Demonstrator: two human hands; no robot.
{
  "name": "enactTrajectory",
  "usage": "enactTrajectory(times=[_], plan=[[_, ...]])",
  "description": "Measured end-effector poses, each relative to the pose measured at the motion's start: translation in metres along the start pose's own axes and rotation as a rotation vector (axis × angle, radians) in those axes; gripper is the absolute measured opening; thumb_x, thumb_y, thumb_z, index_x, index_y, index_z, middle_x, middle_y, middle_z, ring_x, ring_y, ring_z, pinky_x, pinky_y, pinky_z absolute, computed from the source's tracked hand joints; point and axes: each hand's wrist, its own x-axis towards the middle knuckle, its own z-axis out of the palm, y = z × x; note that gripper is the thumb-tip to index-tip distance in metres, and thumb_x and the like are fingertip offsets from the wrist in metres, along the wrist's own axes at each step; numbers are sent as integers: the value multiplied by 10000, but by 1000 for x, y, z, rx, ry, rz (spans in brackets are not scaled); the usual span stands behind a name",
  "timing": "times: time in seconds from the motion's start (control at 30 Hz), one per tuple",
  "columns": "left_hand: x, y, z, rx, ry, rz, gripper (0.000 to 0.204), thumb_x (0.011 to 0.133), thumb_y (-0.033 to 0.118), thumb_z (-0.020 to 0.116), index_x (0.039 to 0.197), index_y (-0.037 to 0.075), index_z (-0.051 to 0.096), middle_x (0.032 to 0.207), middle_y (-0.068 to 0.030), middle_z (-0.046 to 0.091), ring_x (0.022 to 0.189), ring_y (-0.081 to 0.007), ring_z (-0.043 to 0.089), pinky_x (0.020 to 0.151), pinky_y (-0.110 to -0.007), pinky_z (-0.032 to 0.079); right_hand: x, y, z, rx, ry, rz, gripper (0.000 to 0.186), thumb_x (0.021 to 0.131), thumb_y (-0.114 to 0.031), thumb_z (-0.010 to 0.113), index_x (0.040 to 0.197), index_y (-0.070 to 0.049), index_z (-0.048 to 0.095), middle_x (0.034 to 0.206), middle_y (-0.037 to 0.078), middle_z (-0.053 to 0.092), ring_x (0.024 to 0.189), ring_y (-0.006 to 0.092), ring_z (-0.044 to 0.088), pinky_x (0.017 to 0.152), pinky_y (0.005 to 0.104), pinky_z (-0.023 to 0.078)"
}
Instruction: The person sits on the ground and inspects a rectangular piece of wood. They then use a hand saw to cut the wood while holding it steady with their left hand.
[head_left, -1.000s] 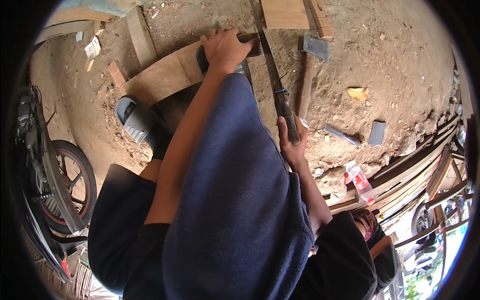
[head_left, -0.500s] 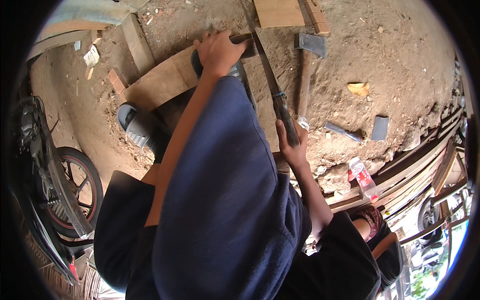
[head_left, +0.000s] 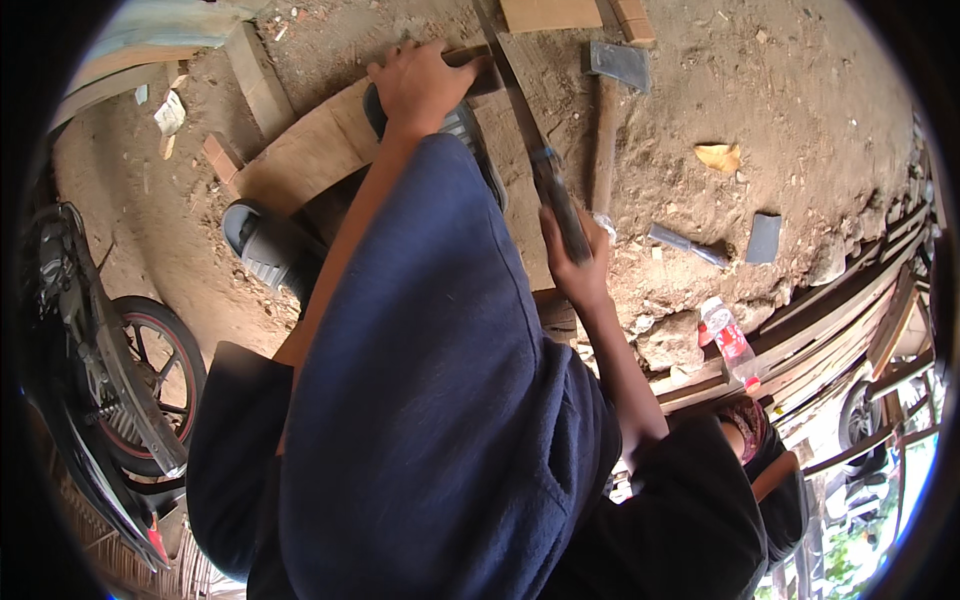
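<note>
far to the right of my right grip (head_left: 580, 265), i see a yellow leaf (head_left: 718, 157); lower right, a plastic bottle (head_left: 730, 343); far left, a motorbike (head_left: 135, 385).

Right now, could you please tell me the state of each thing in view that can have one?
Left hand: over the plank, grip unclear
Right hand: closed around the long-bladed tool
Long-bladed tool: held, blade pointing forward
Plank: partly covered by the left hand
Axe-like tool: lying on the ground
Chisel: lying on the ground
Dark slab: lying flat
Yellow leaf: on the ground
Bottle: on its side, red cap on
Sandals: worn
</note>
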Motion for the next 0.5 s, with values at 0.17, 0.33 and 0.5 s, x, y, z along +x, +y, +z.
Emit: enactTrajectory(times=[0.17, 0.33, 0.5], plan=[[0, 3, -2, 31, -25, -5, 657, 787, 679, 627, 1206, 178, 698, 1282, -150, 624, 1285, -341, 486, 1083, -569, 295, 12, 2, 7, 49, -3, 53, 127, 902, -107, 660, 919, 18, 667, 635, 133, 581, 557, 194, 586, 536, 352, 447], [-2, 5, -6, 38, -35, -30, 669, 785, 678, 632, 1206, 162, 696, 1285, -160, 620, 1290, -347, 480, 1097, -568, 281, -10, 10, 3, 28, 15, 29, 107, 897, -91, 654, 905, 16, 660, 637, 131, 581, 565, 188, 586, 539, 351, 449], [0, -1, 3, 33, 1, -7, 648, 784, 684, 629, 1194, 188, 704, 1268, -153, 631, 1277, -342, 495, 1078, -568, 297, 30, -7, 18, 133, 26, 64, 95, 904, -84, 642, 888, 8, 656, 652, 126, 601, 562, 199, 597, 544, 343, 456]])
